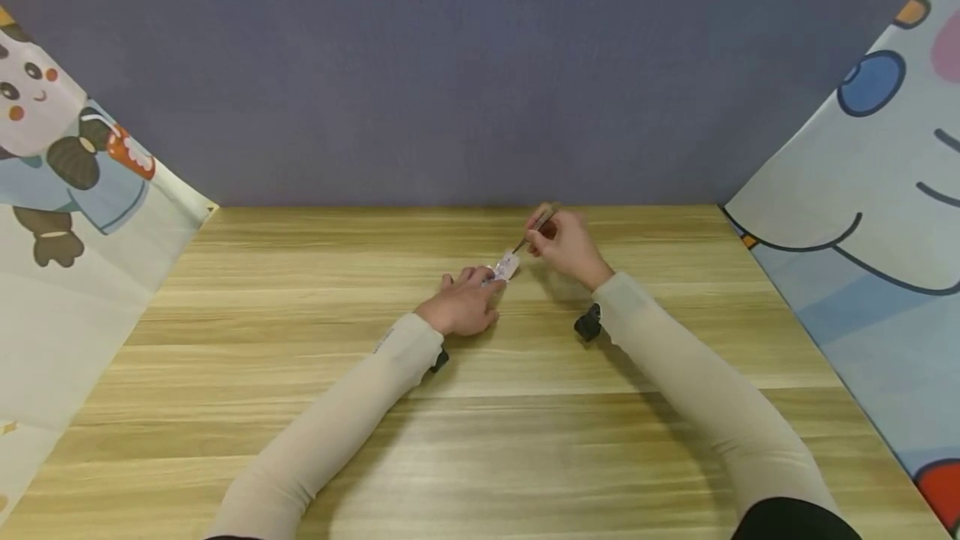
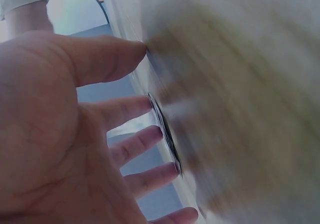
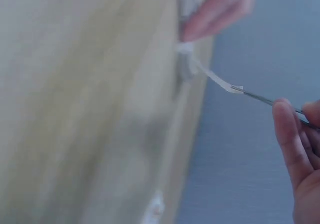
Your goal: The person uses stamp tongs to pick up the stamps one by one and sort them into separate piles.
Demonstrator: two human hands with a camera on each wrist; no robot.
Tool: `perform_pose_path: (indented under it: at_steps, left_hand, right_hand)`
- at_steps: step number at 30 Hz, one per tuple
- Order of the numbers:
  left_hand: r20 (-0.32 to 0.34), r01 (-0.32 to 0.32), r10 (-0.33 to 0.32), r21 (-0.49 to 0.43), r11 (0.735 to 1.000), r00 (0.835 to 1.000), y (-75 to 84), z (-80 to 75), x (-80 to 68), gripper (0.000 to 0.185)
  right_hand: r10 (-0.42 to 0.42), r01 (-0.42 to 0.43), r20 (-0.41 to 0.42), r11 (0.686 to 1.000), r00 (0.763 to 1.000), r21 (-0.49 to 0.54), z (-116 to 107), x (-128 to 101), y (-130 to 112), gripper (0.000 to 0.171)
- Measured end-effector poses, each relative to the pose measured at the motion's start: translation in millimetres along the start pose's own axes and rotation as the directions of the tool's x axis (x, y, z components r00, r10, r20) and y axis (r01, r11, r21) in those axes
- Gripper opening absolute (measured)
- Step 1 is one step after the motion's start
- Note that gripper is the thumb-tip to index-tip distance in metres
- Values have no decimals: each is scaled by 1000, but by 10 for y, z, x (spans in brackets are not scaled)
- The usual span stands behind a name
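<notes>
A small white sheet with purple-blue print (image 1: pixel 506 267) lies on the wooden table, partly covered by my left hand (image 1: pixel 463 303). Fairly straight fingertips of that hand rest on it; from the left wrist view the sheet (image 2: pixel 165 131) appears edge-on as thin layers under them. Beyond the sheet's far end, my right hand (image 1: pixel 566 247) pinches a pair of slim metal tweezers (image 1: pixel 542 217) between thumb and fingers. In the right wrist view the tweezers' (image 3: pixel 257 97) tips grip the end of a thin white strip (image 3: pixel 216 78), raised and stretching from the sheet.
The wood-grain table (image 1: pixel 480 440) ends at a blue-grey backdrop (image 1: pixel 465 73). Cartoon-printed panels (image 1: pixel 75 190) border the left side and the right (image 1: pixel 840 182). A blurred white patch (image 3: pixel 155 209) shows low in the right wrist view.
</notes>
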State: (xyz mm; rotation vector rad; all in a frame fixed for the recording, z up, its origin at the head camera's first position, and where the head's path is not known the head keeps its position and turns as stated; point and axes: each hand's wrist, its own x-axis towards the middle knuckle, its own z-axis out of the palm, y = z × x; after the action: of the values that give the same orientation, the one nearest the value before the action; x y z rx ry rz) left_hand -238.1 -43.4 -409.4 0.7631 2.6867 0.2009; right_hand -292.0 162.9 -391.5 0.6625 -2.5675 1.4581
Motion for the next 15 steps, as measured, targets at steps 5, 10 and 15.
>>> perform_pose_path:
  at_steps: [5, 10, 15]
  left_hand:
    - [-1, -2, 2, 1, 1000, 1000, -29, -11, -37, 58]
    - [-36, -1, 0, -14, 1000, 999, -63, -55, -105, 61]
    - [-86, 15, -19, -49, 999, 996, -125, -127, -206, 61]
  right_hand:
    - [-122, 120, -95, 992, 988, -24, -83, 47, -150, 3]
    - [-178, 173, -146, 984, 973, -49, -84, 89, -255, 3]
    - [-205, 199, -194, 979, 959, -50, -23, 139, -308, 5]
